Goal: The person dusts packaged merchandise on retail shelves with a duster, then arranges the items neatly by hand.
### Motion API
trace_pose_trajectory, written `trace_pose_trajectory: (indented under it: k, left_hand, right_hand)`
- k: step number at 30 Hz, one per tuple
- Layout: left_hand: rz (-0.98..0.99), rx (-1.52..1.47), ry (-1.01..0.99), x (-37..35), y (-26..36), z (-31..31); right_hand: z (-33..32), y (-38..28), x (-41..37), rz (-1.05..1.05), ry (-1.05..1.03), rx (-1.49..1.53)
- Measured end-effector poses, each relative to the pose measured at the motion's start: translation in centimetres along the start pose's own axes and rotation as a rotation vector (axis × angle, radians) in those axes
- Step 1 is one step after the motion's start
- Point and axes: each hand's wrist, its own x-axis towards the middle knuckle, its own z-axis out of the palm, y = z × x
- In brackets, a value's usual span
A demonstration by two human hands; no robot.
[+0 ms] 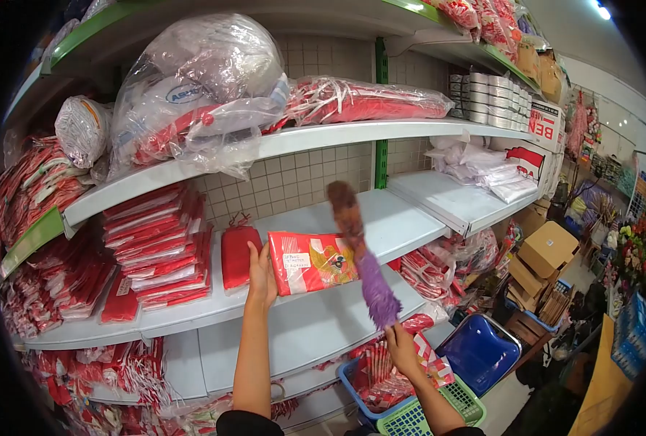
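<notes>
Head view: my left hand [262, 282] holds a flat red-and-white packet [301, 276] by its left edge, digits pointing upward and only slightly parted, with some of them hidden behind it. The packet is smooth and rectangular, with a glossy look, a yellow-gold printed figure and a white label bearing handwriting; it is raised in front of the middle shelf [294, 214], a pale, smooth board with a curved look. On my other side, the right hand [403, 350] has its fingers curled closed at the lower end of a purple-and-brown fluffy duster [378, 291]; I cannot tell exactly how each finger sits there. The duster's soft purple fibres look shaggy, its darker brown end points up and is blurred, and its length passes in front of the packet's right side. Just left of my left hand, a soft red cloth bundle [240, 261] rests on the shelf, beside a tall stack of folded red-and-white cloth pieces [159, 251] in shiny clear plastic. Under my right hand are a blue plastic basket [348, 376] with red-and-white packages in it, a light green perforated plastic basket [403, 420], and a glossy deep-blue panel [482, 352] with rounded corners.
</notes>
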Motion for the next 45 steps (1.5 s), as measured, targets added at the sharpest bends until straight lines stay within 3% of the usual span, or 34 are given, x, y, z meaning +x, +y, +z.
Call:
trace_pose_trajectory:
  k: [2, 5, 6, 9, 10, 13, 14, 17, 18, 22, 25, 27, 32, 35, 37, 40, 43, 44, 45]
  left_hand:
    - [0.002, 0.018, 0.039, 0.1, -0.2, 0.3]
    - [-0.003, 0.047, 0.043, 0.6, -0.4, -0.2]
    - [-0.016, 0.038, 0.002, 0.3, -0.3, 0.1]
    - [0.031, 0.020, -0.013, -0.1, -0.2, 0.5]
    - [0.061, 0.016, -0.002, -0.1, -0.3, 0.5]
    - [0.056, 0.026, -0.062, 0.3, -0.5, -0.5]
    - [0.060, 0.025, -0.063, 0.4, -0.6, -0.7]
    - [0.066, 0.076, -0.042, 0.2, -0.7, -0.5]
    - [0.065, 0.131, -0.022, -0.2, -0.4, 0.0]
    - [0.066, 0.280, -0.049, -0.3, -0.3, 0.2]
    - [0.120, 0.271, -0.113, -0.8, 0.0, 0.6]
    - [0.131, 0.219, -0.173, -1.0, 0.3, 0.9]
    - [0.036, 0.173, -0.399, -3.8, 2.0, 2.8]
    - [-0.011, 0.199, -0.510, -5.1, 2.0, 4.3]
    - [-0.054, 0.205, -0.537, -5.6, 1.5, 4.9]
    - [-0.017, 0.256, -0.457, -5.2, 1.0, 4.8]
    - [0.011, 0.335, -0.393, -4.9, 0.1, 4.2]
    - [0.019, 0.357, -0.378, -5.0, -0.1, 4.1]
    - [0.040, 0.423, -0.362, -5.0, -0.2, 4.2]
  right_hand:
    - [-0.1, 0.8, 0.9, -0.020, 0.028, -0.083]
    - [-0.6, 0.3, 0.7, -0.234, -0.161, 0.088]
    - [-1.4, -0.4, 0.6, -0.099, -0.233, 0.126]
    - [0.3, 1.5, 0.0, -0.056, 0.060, 0.003]
    - [1.3, 3.1, -0.5, -0.158, 0.113, -0.038]
    - [-0.1, 1.2, -4.1, 0.037, -0.392, 0.204]
    - [-0.3, 0.6, -5.1, 0.388, -0.491, 0.578]
    - [-0.1, 3.5, -5.6, 0.227, -0.144, 0.302]
    - [1.0, 4.6, -5.5, -0.161, 0.066, 0.178]
    - [-2.5, 1.1, -7.2, 0.396, -0.548, 0.673]
    - [-3.6, 2.2, -6.4, 0.492, -0.257, 0.602]
    - [-4.5, 1.5, -5.2, 0.506, -0.148, 0.782]
    - [-5.1, -0.9, -2.5, 0.426, -0.149, 1.007]
    - [-3.9, -1.3, -1.5, 0.218, -0.210, 1.253]
    - [-3.4, -2.2, -1.3, 0.233, -0.146, 1.178]
    - [-4.0, -2.3, -0.5, 0.218, -0.338, 1.358]
    - [-4.5, -7.0, -0.3, -0.014, -0.296, 1.289]
    - [-4.2, -7.1, 0.3, 0.085, -0.178, 1.059]
    - [-4.1, -7.3, 0.7, 0.119, -0.150, 1.063]
